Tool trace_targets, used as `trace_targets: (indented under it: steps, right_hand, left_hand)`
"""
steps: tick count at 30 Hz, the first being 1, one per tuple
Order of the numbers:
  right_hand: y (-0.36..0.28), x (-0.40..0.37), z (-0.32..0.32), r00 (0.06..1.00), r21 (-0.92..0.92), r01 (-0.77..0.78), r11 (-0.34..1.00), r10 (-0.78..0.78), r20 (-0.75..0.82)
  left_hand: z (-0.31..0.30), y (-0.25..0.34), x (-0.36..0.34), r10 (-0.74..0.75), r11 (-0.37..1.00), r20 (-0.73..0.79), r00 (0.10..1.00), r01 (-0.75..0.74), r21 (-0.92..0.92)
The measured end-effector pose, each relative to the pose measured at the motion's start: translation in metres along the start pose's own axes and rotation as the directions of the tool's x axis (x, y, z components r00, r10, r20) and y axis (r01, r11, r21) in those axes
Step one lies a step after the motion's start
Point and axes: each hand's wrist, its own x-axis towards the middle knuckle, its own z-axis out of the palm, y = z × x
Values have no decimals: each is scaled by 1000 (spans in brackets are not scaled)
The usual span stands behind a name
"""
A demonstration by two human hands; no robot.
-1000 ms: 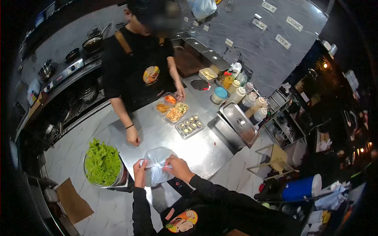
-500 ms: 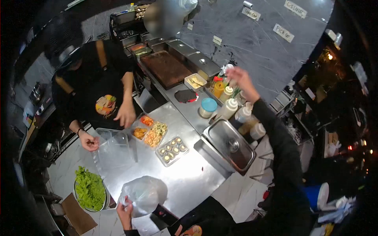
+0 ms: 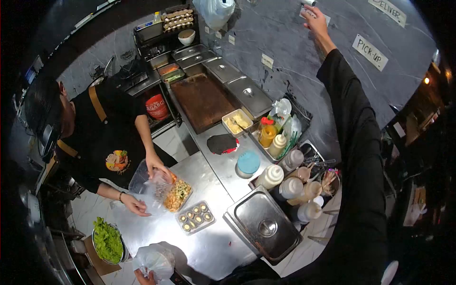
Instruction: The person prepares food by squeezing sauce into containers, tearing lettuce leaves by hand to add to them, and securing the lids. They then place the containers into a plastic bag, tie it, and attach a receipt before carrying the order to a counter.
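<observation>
At the bottom of the view, my left hand (image 3: 145, 277) grips a filled, whitish plastic bag (image 3: 154, 261) over the steel table (image 3: 209, 232). My right arm stretches up to the wall, and my right hand (image 3: 316, 23) is at a paper label (image 3: 326, 18) there, partly covering its writing. Its fingers look extended, with nothing visible in them. Just above them a small rolled paper or cylinder (image 3: 309, 2) sits at the frame's top edge. A clear tray of halved eggs (image 3: 195, 218) lies on the table beyond the bag.
Across the table a co-worker (image 3: 109, 137) handles a clear lid over a food container (image 3: 178, 194). Lettuce (image 3: 108, 241) stands in a bowl at left. A lidded steel pan (image 3: 266, 223), squeeze bottles (image 3: 270, 176) and a griddle (image 3: 202, 102) lie to the right and back.
My right hand has moved up from above the bottles to the wall label. The co-worker has brought the clear lid over the food container. The view has shifted.
</observation>
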Motion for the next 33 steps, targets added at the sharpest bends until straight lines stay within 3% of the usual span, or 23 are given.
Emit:
trace_targets:
  steps: [1, 4, 8, 10, 11, 13, 14, 16, 20, 21, 23, 25, 26, 27, 29, 31, 33]
  right_hand:
    - [3, 15, 0, 1000, 12, -8, 1000, 8, 3]
    - [10, 44, 5, 997, 0, -81, 997, 81, 16]
    - [15, 58, 12, 981, 31, -193, 981, 193, 8]
    - [-10, 32, 28, 957, 41, -27, 999, 14, 291]
    - [-31, 14, 36, 898, 66, 60, 996, -83, 431]
    - [-61, -38, 53, 814, 88, 2, 996, -52, 579]
    - [-73, -69, 59, 788, 112, -5, 994, -65, 612]
    - [-98, -149, 69, 696, 168, -55, 984, -83, 713]
    - [-167, -305, 63, 531, 221, -316, 923, -22, 847]
    - [-178, -341, 60, 478, 189, -400, 897, 28, 878]
    - [-201, -412, 54, 399, 130, -490, 862, 90, 913]
    - [-230, -470, 47, 163, -38, -669, 742, 196, 967]
    - [-245, -497, 52, 166, 16, -677, 735, 132, 977]
    - [-263, -526, 59, 174, 63, -680, 730, 77, 982]
    - [-314, -574, 70, 65, -26, -789, 614, 125, 990]
    - [-344, -624, 89, -27, -46, -797, 602, 40, 999]
    - [-384, -670, 121, -24, -14, -828, 560, -10, 1000]
  left_hand:
    - [4, 1, -3, 59, 998, -50, 997, -60, -30]
    - [15, -19, -1, 91, 985, -69, 994, -79, 153]
    - [19, -33, 3, 74, 980, -36, 997, -66, 190]
    - [25, -40, 18, 142, 984, -117, 983, -127, 127]
    - [37, -46, 21, 164, 985, -160, 973, -151, 89]
    - [39, -66, -11, 170, 985, -250, 953, -165, 41]
    - [35, -73, -17, 146, 981, -191, 971, -118, 151]
    - [24, -27, -21, 17, 946, -118, 993, 23, 324]
    - [51, -55, -15, 273, 871, -159, 949, -173, 461]
    - [31, 10, -21, 192, 907, -123, 974, -128, 401]
    - [23, 15, -17, 149, 952, -178, 973, -93, 291]
    - [12, 24, -17, 182, 966, -190, 965, -139, 219]
    - [7, 26, -16, 148, 980, -160, 976, -123, 156]
    - [1, 32, -15, 211, 972, -134, 968, -193, 136]
    - [-8, 21, -13, 182, 967, 40, 982, -186, 172]
    - [-11, 8, -9, 249, 948, 103, 963, -264, 180]
    - [-17, 2, -6, 312, 937, 135, 941, -328, 121]
